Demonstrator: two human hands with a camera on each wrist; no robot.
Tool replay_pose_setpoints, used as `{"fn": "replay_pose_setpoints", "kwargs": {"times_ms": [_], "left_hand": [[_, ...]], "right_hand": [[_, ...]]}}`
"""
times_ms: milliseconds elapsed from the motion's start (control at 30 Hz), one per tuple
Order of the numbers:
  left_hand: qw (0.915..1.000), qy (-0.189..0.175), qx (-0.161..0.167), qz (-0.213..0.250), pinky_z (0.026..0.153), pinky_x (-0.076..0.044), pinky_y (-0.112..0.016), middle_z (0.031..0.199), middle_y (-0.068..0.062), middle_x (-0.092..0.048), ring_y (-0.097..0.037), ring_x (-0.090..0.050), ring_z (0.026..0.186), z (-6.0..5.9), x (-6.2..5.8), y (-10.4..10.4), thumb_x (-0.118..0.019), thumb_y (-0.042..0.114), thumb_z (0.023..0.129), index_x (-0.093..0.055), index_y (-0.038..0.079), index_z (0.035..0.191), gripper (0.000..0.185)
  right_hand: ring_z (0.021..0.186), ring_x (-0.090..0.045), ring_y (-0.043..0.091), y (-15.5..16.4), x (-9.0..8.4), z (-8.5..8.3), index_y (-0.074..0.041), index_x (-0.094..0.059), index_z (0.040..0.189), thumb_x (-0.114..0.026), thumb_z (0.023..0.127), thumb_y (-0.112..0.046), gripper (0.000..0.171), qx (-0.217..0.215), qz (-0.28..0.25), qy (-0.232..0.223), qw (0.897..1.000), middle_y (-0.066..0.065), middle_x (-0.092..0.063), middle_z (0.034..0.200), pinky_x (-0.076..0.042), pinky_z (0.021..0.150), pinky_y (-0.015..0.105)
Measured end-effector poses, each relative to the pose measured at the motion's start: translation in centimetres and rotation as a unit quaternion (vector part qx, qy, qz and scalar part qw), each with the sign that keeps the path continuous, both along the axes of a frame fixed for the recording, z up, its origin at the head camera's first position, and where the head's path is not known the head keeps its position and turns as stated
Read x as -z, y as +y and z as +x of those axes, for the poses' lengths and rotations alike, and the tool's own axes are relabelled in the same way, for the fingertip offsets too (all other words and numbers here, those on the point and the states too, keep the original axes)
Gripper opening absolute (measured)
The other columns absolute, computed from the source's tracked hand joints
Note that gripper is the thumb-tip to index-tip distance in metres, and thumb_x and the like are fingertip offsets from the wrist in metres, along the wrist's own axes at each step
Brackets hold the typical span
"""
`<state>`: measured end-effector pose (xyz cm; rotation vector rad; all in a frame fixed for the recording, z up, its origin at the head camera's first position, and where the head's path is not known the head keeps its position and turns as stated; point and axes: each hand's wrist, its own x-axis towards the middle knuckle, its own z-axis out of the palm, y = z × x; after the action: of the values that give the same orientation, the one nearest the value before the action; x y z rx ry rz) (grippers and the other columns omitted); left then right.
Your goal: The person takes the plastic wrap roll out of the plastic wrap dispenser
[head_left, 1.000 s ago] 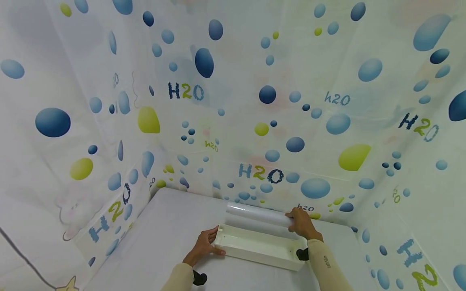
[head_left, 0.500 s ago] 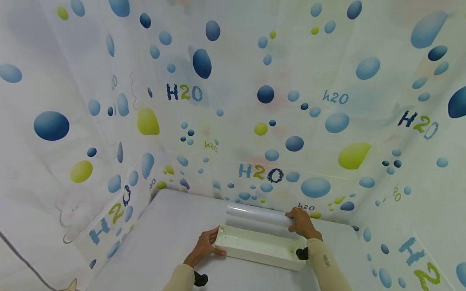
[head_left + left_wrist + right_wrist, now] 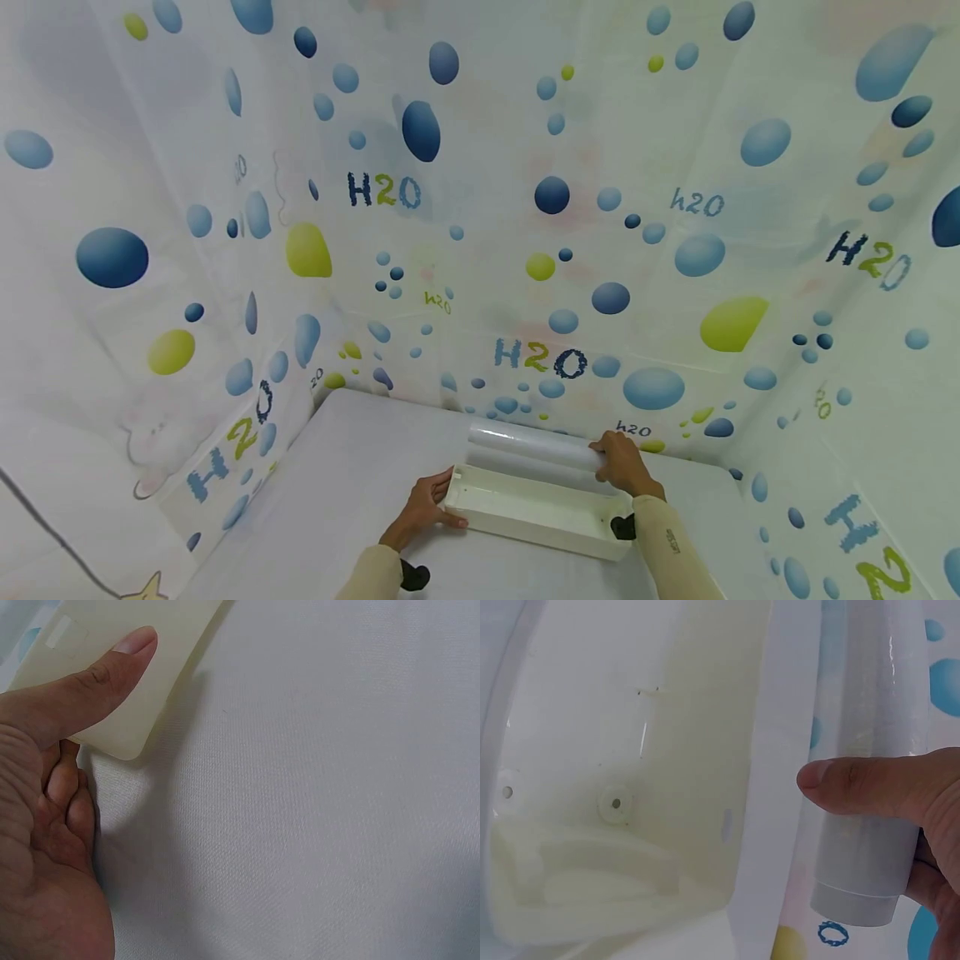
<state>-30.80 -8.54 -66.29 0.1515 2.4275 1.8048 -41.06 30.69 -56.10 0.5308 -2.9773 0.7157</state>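
A long, cream-white plastic box (image 3: 536,510) with an open top lies on the white-covered table. My left hand (image 3: 420,512) grips its left end; in the left wrist view the thumb (image 3: 112,679) lies along the box's side (image 3: 131,724), the other fingers partly hidden behind it. Behind the box lies a roll of clear plastic film (image 3: 532,444), parallel to it. My right hand (image 3: 626,467) holds the roll's right end, thumb over the top. Seen from the right wrist, the core's end (image 3: 855,906) sticks out below the thumb, and the box's inside (image 3: 630,772) shows small holes.
A white sheet with blue and green dots and "H2O" lettering (image 3: 540,358) hangs around the table (image 3: 352,467) on the back and both sides. The roll lies close to the back sheet. Black wrist mounts (image 3: 414,575) sit on both sleeves.
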Motion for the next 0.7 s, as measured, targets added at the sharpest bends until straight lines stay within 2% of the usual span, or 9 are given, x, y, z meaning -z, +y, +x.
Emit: {"fn": "replay_pose_setpoints", "kwargs": {"times_ms": [200,400,467,633,700], "left_hand": [[0.9998,0.004,0.008,0.018,0.125,-0.045,-0.060,0.164,-0.033,-0.044,-0.054,-0.051,0.150,0.2,-0.3,-0.1,-0.102,0.003,0.073,-0.039,-0.014,0.161,0.109],[0.9997,0.021,0.012,-0.002,0.123,-0.049,-0.058,0.163,-0.033,-0.045,-0.052,-0.054,0.148,-0.1,0.7,-0.3,-0.105,0.019,0.073,-0.040,-0.013,0.160,0.113],[0.9999,0.010,0.009,-0.005,0.125,-0.048,-0.055,0.165,-0.029,-0.045,-0.049,-0.054,0.150,-0.1,0.9,-0.4,-0.105,0.022,0.073,-0.040,-0.009,0.162,0.115],[0.9999,-0.010,0.002,0.004,0.127,-0.042,-0.061,0.167,-0.027,-0.043,-0.050,-0.051,0.152,0.1,0.4,-0.2,-0.104,0.017,0.072,-0.039,-0.007,0.164,0.115],[1.0000,-0.004,0.003,0.005,0.127,-0.041,-0.064,0.167,-0.030,-0.043,-0.053,-0.050,0.152,0.0,0.3,-0.2,-0.104,0.013,0.072,-0.039,-0.009,0.163,0.114]], "right_hand": [[0.097,-0.069,0.034,-0.4,0.2,0.1,0.010,-0.079,0.118,-0.094,0.065,0.014,0.055,0.011,0.006,-0.012,1.000,0.020,-0.079,0.107,-0.064,0.095,0.058],[0.095,-0.068,0.035,-0.6,0.6,0.4,0.011,-0.078,0.120,-0.094,0.065,0.014,0.057,0.013,0.003,-0.009,1.000,0.021,-0.078,0.107,-0.063,0.096,0.060],[0.095,-0.068,0.035,-0.6,0.9,0.4,0.011,-0.078,0.120,-0.094,0.065,0.014,0.058,0.012,0.003,-0.009,1.000,0.021,-0.078,0.106,-0.063,0.096,0.060],[0.093,-0.067,0.035,-0.4,1.4,0.3,0.010,-0.079,0.120,-0.094,0.064,0.014,0.058,0.006,0.009,-0.002,1.000,0.020,-0.076,0.103,-0.062,0.094,0.059],[0.092,-0.067,0.035,-0.4,1.5,0.3,0.010,-0.079,0.120,-0.094,0.064,0.014,0.058,0.001,0.010,0.003,1.000,0.019,-0.075,0.103,-0.062,0.094,0.059]]}}
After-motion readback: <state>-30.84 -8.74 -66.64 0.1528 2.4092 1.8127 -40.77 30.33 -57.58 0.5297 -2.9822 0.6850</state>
